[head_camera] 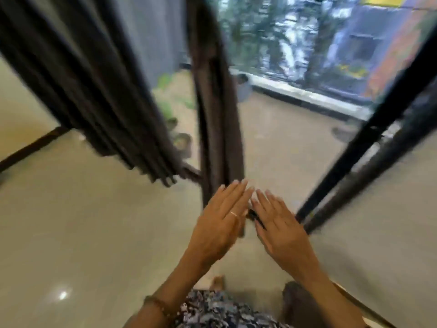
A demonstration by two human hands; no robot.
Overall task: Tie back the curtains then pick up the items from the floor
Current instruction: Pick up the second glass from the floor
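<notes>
A dark brown curtain [78, 74] hangs bunched at the upper left, its hem above the floor. A second narrow gathered length of curtain [216, 110] hangs down the middle along a door frame. My left hand [220, 223] and my right hand [281, 230] are held out flat side by side, fingers straight, fingertips near the lower end of the middle curtain. Neither hand holds anything. A ring sits on my left hand. The view is blurred by motion.
A black door frame [369, 143] slants at the right. Beyond the glass lies a balcony floor [283, 129] with green plants [165, 95] and a pot. Glossy beige tiles [82, 233] cover the room floor. My patterned clothing [212, 311] shows at the bottom.
</notes>
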